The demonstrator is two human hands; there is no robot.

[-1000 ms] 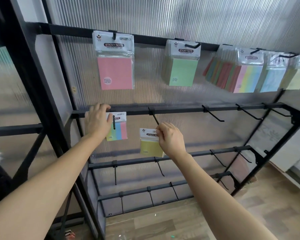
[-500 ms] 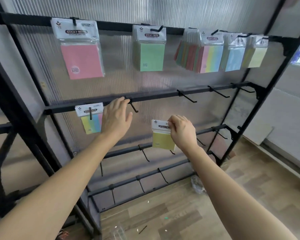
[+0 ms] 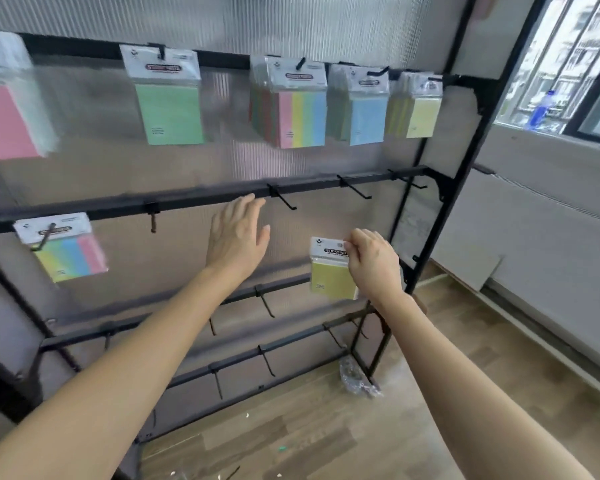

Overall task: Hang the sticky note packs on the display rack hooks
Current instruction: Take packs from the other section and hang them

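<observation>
My right hand (image 3: 373, 263) pinches the white header of a yellow sticky note pack (image 3: 329, 271), held in the air below the second rail (image 3: 201, 202) of the black display rack. My left hand (image 3: 238, 237) is raised flat with straight fingers just under that rail, its fingertips close to an empty hook (image 3: 283, 199). A rainbow pack (image 3: 66, 251) hangs on the rail's leftmost hook. On the top rail hang a pink pack (image 3: 6, 112), a green pack (image 3: 167, 102), a striped bundle (image 3: 291, 109), a blue bundle (image 3: 361, 109) and a yellow bundle (image 3: 418, 109).
Further empty hooks (image 3: 355, 190) stick out along the second rail and on the lower rails (image 3: 267, 303). A crumpled clear wrapper (image 3: 355, 377) lies on the wooden floor by the rack's foot. A window (image 3: 568, 67) is at the upper right.
The view has swung right along the rack. My left hand has left the rainbow pack and moved right under the second rail. My right hand still holds the yellow pack, now further right.
</observation>
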